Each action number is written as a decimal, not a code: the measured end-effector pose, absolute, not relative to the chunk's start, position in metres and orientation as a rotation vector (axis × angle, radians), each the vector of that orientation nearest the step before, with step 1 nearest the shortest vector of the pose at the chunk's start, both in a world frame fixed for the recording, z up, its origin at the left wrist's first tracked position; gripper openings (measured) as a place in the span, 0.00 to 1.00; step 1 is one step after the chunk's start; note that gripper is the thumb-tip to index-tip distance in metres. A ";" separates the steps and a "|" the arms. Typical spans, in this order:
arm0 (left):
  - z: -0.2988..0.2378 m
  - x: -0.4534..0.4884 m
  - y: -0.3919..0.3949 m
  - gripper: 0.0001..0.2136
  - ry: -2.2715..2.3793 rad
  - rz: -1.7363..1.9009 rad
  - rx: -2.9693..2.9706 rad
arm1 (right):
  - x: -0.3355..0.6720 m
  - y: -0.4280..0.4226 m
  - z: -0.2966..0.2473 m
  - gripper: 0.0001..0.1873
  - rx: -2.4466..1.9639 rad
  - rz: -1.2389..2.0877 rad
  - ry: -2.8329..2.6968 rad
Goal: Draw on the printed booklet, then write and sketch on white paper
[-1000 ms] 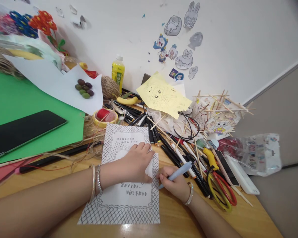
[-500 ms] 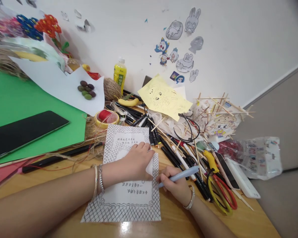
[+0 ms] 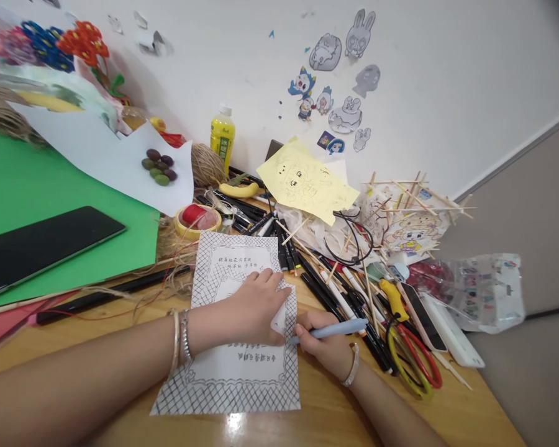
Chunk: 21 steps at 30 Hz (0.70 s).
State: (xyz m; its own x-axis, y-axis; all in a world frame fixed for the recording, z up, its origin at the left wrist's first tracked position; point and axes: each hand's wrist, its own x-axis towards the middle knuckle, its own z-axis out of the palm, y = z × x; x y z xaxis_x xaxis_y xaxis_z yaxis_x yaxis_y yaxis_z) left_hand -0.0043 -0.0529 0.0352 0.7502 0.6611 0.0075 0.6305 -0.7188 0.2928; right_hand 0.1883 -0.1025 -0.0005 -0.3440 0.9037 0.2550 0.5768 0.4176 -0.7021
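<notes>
A white sheet of paper [image 3: 242,388] with a crosshatched border and handwritten lines lies on the wooden table. Flat across its middle rests my left hand [image 3: 254,307], fingers spread, hiding part of the writing. My right hand [image 3: 323,341] grips a light blue pen [image 3: 338,328] at the sheet's right side. The pen's tip is at the crosshatched right border, close to my left thumb; I cannot make out whether it touches the paper.
Many markers [image 3: 328,298] and thin sticks crowd the area right of the paper, with scissors [image 3: 417,366] beside them. A black phone [image 3: 51,245] lies on green card [image 3: 135,239] at left. Behind stand a yellow bottle [image 3: 222,139] and a stick frame [image 3: 414,217].
My right hand and the pen have shifted slightly left along the paper's right border. My left hand stays on the sheet, its thumb slightly lower. The whole view has moved a little.
</notes>
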 end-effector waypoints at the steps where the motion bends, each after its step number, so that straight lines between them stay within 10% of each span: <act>1: 0.035 -0.004 -0.053 0.35 1.009 0.161 2.678 | 0.188 -0.102 0.000 0.19 -1.249 0.671 -2.053; 21: 0.036 -0.004 -0.052 0.36 1.021 0.126 2.688 | 0.189 -0.102 -0.004 0.20 -1.237 0.804 -1.959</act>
State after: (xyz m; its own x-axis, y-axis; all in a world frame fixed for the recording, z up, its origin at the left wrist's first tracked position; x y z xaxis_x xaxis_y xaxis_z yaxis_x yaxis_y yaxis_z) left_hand -0.0038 -0.0525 0.0356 0.7491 0.6623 -0.0123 0.6396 -0.7184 0.2736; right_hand 0.1887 -0.1024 -0.0036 -0.3209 0.9224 0.2148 0.5055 0.3586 -0.7848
